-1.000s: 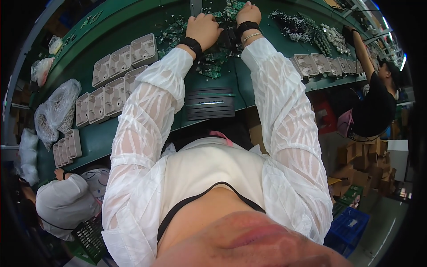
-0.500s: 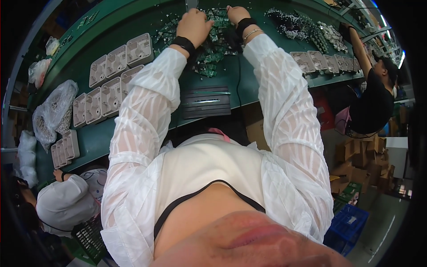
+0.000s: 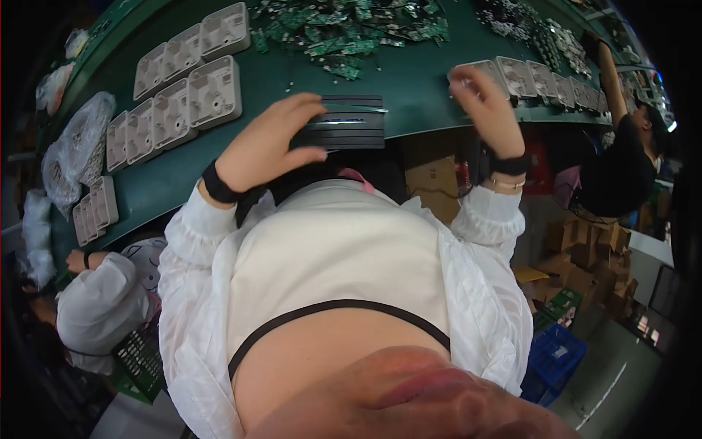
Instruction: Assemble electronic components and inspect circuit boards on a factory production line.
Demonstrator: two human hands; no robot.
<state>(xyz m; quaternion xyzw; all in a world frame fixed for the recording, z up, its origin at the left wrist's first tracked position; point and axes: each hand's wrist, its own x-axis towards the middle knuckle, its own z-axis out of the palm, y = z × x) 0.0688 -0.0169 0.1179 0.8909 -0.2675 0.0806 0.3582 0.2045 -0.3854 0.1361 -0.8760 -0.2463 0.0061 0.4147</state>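
My left hand (image 3: 274,143) is open above the near table edge, thumb and fingers apart. Its fingertips are beside a flat black ribbed block (image 3: 349,121) with a thin shiny strip lying across it. To the right, my right hand (image 3: 491,110) has bent, slightly blurred fingers spread apart, in front of the nearest grey plastic housing (image 3: 484,72) of a row. Whether they touch it I cannot make out. A heap of small green circuit boards (image 3: 351,36) lies farther back on the green table. Both wrists wear black bands.
More open grey housings (image 3: 172,106) stand in two rows at left, beside a clear plastic bag (image 3: 77,150) of small parts. White-tipped wired parts (image 3: 512,25) lie at far right. Co-workers sit at left (image 3: 106,307) and right (image 3: 618,157). Cardboard boxes (image 3: 585,256) and a blue crate (image 3: 552,358) are behind.
Both hands have come back from the circuit-board heap toward me. The left is now by the black block, the right over by the right-hand housings. The view has shifted, too.
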